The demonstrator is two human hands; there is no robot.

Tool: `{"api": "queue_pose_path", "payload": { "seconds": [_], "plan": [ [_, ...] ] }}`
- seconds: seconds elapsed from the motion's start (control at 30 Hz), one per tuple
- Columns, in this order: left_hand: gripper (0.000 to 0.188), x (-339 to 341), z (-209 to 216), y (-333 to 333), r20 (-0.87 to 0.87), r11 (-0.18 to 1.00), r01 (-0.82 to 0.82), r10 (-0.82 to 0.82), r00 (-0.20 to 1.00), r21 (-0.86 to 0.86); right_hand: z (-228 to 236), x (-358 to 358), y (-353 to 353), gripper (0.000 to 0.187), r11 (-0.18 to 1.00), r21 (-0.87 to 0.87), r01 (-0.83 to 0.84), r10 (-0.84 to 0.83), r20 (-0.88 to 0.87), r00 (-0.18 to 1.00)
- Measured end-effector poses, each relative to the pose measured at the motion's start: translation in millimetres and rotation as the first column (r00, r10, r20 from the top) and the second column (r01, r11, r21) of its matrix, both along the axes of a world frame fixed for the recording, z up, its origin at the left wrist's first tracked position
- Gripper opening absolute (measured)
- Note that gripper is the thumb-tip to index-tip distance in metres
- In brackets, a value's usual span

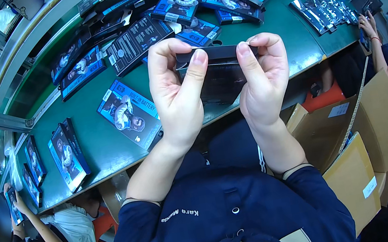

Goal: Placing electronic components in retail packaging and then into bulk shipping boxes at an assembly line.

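Observation:
Held up over the front edge of the green table is a black box (pixel 221 83), dark on the side toward me. A narrow flap (pixel 219 52) runs along its upper end. My left hand (pixel 178 93) pinches the flap's left end, thumb on top and fingers curled behind. At the right end my right hand (pixel 262 73) grips it in the same way. Whether the flap is tucked in, I cannot tell. Nearest my left hand, a blue-and-black printed box (pixel 128 114) lies flat on the table.
The green table (pixel 103 159) carries a heap of similar boxes (pixel 179 4) at the back and several more (pixel 66 155) at the left. Packed pouches (pixel 320 15) lie at the right. Open cartons (pixel 348 167) stand to my right. People work on both sides, a co-worker's hand (pixel 368 26) at the right.

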State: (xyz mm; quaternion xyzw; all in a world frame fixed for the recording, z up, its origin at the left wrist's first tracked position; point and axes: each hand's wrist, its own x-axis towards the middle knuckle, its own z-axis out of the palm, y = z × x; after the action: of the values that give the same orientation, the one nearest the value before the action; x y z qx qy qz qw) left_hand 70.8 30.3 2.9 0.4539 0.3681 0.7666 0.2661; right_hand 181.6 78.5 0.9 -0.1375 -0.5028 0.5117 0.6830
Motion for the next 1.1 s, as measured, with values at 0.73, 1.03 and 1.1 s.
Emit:
{"api": "queue_pose_path", "payload": {
  "seconds": [0.73, 1.03, 1.1],
  "plan": [
    [0.098, -216, -15, -178, -0.936, -0.331, -0.892, -0.061, 0.346, -0.308, -66, -67, -66, 0.062, 0.71, 0.45, -0.541, -0.265, 0.883, 0.387],
    [0.095, -79, -26, -99, -0.907, 0.737, -0.539, -0.396, 0.145, -0.408, -70, 15, 66, 0.037, 0.824, 0.466, -0.323, -0.257, 0.814, 0.521],
    [0.09, -63, -26, -98, -0.878, 0.82, -0.334, -0.475, 0.053, -0.464, -74, 58, 126, 0.025, 0.804, 0.59, 0.066, -0.547, 0.693, 0.469]
  ]
}}
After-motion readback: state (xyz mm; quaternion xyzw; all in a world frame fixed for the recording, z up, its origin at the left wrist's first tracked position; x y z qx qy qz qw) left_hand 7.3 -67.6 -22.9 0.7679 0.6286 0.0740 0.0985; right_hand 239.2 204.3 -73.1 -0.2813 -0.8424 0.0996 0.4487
